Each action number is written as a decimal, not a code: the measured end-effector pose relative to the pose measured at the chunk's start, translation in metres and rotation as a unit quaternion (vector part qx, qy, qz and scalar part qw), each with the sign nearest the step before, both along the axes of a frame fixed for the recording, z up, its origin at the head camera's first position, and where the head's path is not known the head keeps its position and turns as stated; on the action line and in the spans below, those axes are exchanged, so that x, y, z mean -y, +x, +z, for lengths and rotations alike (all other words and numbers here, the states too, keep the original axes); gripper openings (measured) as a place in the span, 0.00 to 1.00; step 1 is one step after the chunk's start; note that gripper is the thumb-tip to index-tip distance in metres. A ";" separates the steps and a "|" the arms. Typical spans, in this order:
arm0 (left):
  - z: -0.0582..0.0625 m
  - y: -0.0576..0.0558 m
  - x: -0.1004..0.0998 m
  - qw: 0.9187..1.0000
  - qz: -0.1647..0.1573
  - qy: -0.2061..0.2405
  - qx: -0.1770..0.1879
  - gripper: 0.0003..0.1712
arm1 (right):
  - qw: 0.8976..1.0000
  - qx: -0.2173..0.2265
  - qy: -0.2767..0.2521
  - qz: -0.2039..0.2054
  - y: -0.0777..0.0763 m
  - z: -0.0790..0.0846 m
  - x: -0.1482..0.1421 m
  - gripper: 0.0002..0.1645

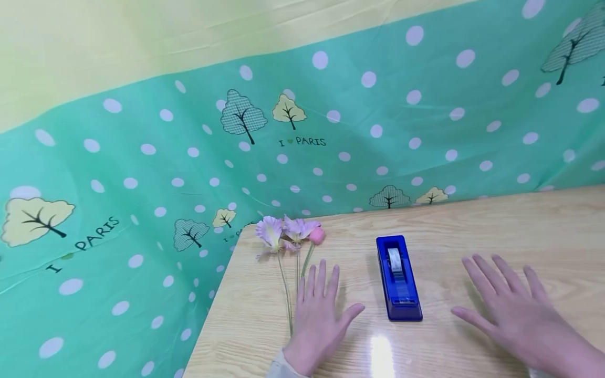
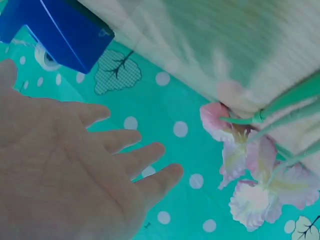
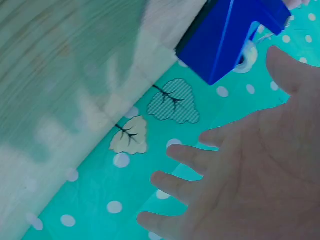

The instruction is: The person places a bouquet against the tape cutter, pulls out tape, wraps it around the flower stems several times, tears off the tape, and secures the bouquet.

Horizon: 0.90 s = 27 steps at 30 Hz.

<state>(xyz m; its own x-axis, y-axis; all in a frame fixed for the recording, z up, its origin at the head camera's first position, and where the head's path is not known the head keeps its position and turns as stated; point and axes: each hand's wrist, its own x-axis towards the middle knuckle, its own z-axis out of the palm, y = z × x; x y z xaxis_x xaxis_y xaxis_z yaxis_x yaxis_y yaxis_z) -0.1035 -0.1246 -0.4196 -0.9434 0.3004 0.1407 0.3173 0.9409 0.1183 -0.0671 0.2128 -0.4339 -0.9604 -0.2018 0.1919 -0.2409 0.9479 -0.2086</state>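
In the head view a blue tape dispenser [image 1: 399, 278] with a roll of clear tape [image 1: 395, 261] stands on the wooden table between my hands. My left hand [image 1: 317, 317] is spread palm down to its left, holding nothing, and overlaps the lower stems of the flowers. Those are two pale purple ruffled flowers [image 1: 270, 233] and a pink bud [image 1: 317, 235] on green stems. To the right of the dispenser my right hand [image 1: 515, 310] has its fingers spread and nothing in it. Both wrist views show bare palms, the left palm [image 2: 65, 165] and the right palm [image 3: 255, 160].
A green curtain [image 1: 359, 126] with white dots and printed trees hangs behind the table and along its left side. The wooden tabletop [image 1: 534, 226] reaches back to the curtain. A bright glare spot lies near the front.
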 end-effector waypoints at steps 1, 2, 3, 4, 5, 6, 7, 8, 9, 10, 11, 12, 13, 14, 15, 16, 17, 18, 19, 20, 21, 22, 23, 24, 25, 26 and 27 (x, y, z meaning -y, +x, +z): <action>0.001 -0.001 0.001 1.000 0.003 -0.003 -0.003 0.48 | 1.000 -0.006 0.003 0.002 0.000 0.001 0.002 0.57; 0.002 -0.001 0.001 1.000 0.004 -0.003 -0.005 0.48 | 1.000 -0.015 0.004 0.006 0.000 0.002 0.005 0.56; 0.003 -0.001 0.002 1.000 0.005 -0.001 -0.008 0.48 | 1.000 -0.022 0.004 0.010 0.001 0.003 0.008 0.56; 0.004 -0.002 0.003 1.000 0.005 0.002 -0.009 0.47 | 0.999 -0.028 0.003 0.016 0.001 0.005 0.012 0.55; 0.005 -0.002 0.003 1.000 0.005 0.007 -0.011 0.47 | 0.999 -0.035 0.001 0.023 0.002 0.006 0.016 0.55; 0.006 -0.002 0.004 1.000 0.005 0.013 -0.012 0.47 | 0.999 -0.044 -0.002 0.030 0.003 0.009 0.021 0.55; 0.007 -0.003 0.004 1.000 0.004 0.019 -0.015 0.47 | 0.998 -0.056 -0.007 0.037 0.003 0.011 0.025 0.55; 0.009 -0.003 0.005 1.000 0.003 0.028 -0.014 0.46 | 0.997 -0.064 -0.014 0.042 0.004 0.013 0.029 0.54; 0.010 -0.004 0.005 0.999 0.002 0.034 -0.013 0.46 | 0.996 -0.070 -0.020 0.044 0.005 0.016 0.034 0.54; 0.011 -0.005 0.006 0.999 0.001 0.039 -0.010 0.45 | 0.996 -0.075 -0.024 0.046 0.006 0.018 0.038 0.54; 0.012 -0.006 0.007 0.999 0.000 0.040 -0.006 0.45 | 0.995 -0.078 -0.026 0.047 0.007 0.020 0.042 0.54; 0.014 -0.006 0.008 0.999 0.000 0.039 -0.002 0.45 | 0.995 -0.081 -0.028 0.049 0.008 0.023 0.046 0.54; 0.016 -0.007 0.009 0.999 0.000 0.038 0.003 0.45 | 0.994 -0.085 -0.027 0.055 0.010 0.024 0.050 0.54; 0.018 -0.009 0.010 0.999 0.001 0.038 0.008 0.44 | 0.994 -0.090 -0.024 0.062 0.011 0.026 0.054 0.54; 0.019 -0.010 0.012 0.999 0.001 0.039 0.011 0.44 | 0.993 -0.098 -0.017 0.070 0.013 0.027 0.057 0.54; 0.021 -0.011 0.013 0.999 0.002 0.040 0.012 0.45 | 0.991 -0.108 -0.012 0.080 0.014 0.028 0.061 0.54; 0.023 -0.012 0.015 0.999 0.004 0.039 0.012 0.45 | 0.989 -0.122 -0.004 0.089 0.016 0.028 0.065 0.55; 0.024 -0.013 0.016 0.999 0.007 0.038 0.011 0.45 | 0.986 -0.134 0.003 0.096 0.017 0.029 0.069 0.55; 0.025 -0.014 0.018 0.999 0.009 0.039 0.012 0.45 | 0.984 -0.147 0.011 0.102 0.019 0.028 0.074 0.56; 0.026 -0.014 0.020 0.999 0.011 0.038 0.013 0.45 | 0.982 -0.153 0.015 0.105 0.021 0.028 0.079 0.56; 0.026 -0.015 0.022 0.999 0.012 0.038 0.015 0.44 | 0.981 -0.159 0.018 0.106 0.022 0.027 0.085 0.56; 0.027 -0.014 0.023 0.999 0.014 0.035 0.020 0.44 | 0.980 -0.166 0.019 0.108 0.023 0.026 0.090 0.55; 0.027 -0.014 0.024 0.999 0.014 0.034 0.024 0.44 | 0.979 -0.172 0.022 0.110 0.024 0.026 0.096 0.55; 0.027 -0.014 0.025 0.999 0.013 0.035 0.028 0.43 | 0.977 -0.178 0.025 0.112 0.024 0.025 0.102 0.54; 0.027 -0.014 0.026 0.999 0.012 0.036 0.030 0.43 | 0.975 -0.186 0.025 0.115 0.024 0.025 0.107 0.54; 0.028 -0.014 0.027 0.999 0.011 0.037 0.031 0.42 | 0.973 -0.196 0.025 0.119 0.024 0.024 0.113 0.54; 0.028 -0.014 0.028 0.999 0.011 0.038 0.032 0.42 | 0.971 -0.204 0.025 0.123 0.023 0.024 0.118 0.53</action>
